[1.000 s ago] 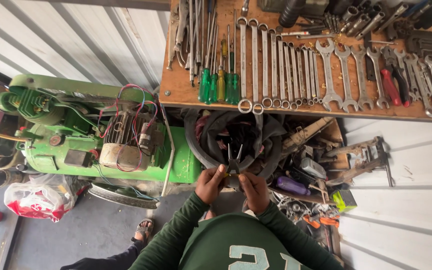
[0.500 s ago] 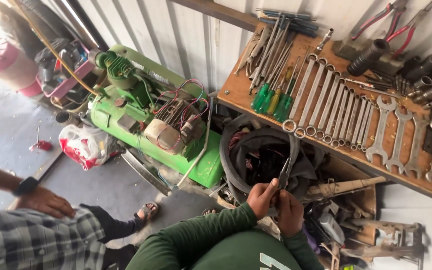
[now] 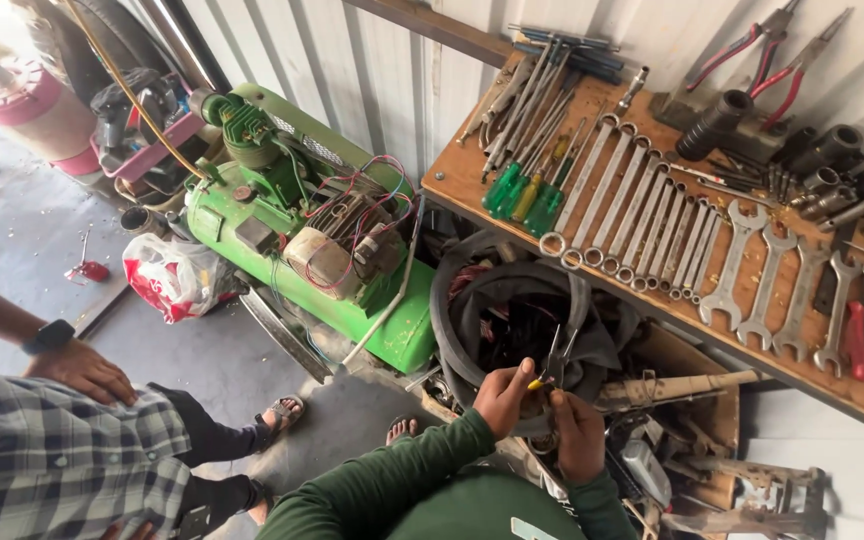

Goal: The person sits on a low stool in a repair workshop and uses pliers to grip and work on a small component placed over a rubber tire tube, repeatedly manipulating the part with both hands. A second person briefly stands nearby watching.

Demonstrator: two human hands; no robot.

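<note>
While the head view looks down, the left hand (image 3: 500,396) and the right hand (image 3: 579,437) meet at the 6 o'clock area of the frame, both in green sleeves. The left hand is closed around the handles of a pair of pliers (image 3: 555,358), whose yellow-tipped grip shows beside the thumb and whose jaws point toward 12 o'clock. The right hand is curled just beside the pliers; whether it grips anything cannot be told. The pliers sit in front of a coil of black rubber tubes (image 3: 512,310) stacked under the tabletop (image 3: 452,185). A row of spanners (image 3: 652,235) and green-handled screwdrivers (image 3: 517,190) lies on that tabletop at 1 o'clock. A green compressor (image 3: 312,240) stands at 10 o'clock. At 8 o'clock, another person's hand (image 3: 82,370) rests on a checked shirt (image 3: 42,450).
</note>
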